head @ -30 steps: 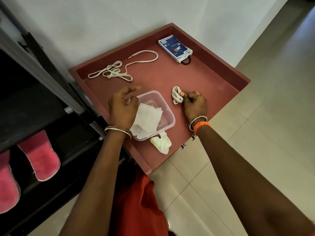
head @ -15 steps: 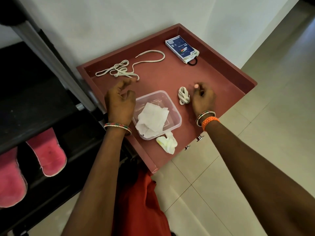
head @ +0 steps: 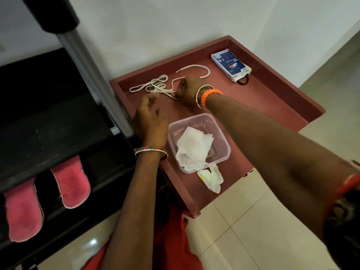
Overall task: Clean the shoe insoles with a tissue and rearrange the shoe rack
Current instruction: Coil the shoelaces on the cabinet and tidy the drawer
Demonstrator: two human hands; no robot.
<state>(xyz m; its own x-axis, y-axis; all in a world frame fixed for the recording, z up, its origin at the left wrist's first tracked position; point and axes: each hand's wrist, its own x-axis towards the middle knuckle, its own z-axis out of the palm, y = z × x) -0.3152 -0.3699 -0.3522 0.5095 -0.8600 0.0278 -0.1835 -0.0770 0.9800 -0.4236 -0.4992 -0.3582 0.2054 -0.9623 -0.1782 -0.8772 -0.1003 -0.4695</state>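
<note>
The right hand (head: pixel 188 90) pinched the lace (head: pixel 155 87) at the tray's (head: pixel 272 98) far left; the left hand (head: pixel 151 121) hovered near it, fingers loosely curled, holding nothing. The tissue (head: pixel 192 149) lay in the tub (head: pixel 220 141), nearer.

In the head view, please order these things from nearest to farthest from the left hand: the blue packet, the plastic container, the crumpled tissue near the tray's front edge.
From the left hand:
1. plastic container, just to its right
2. crumpled tissue, at the tray's front edge
3. blue packet, at the tray's far right corner
</note>
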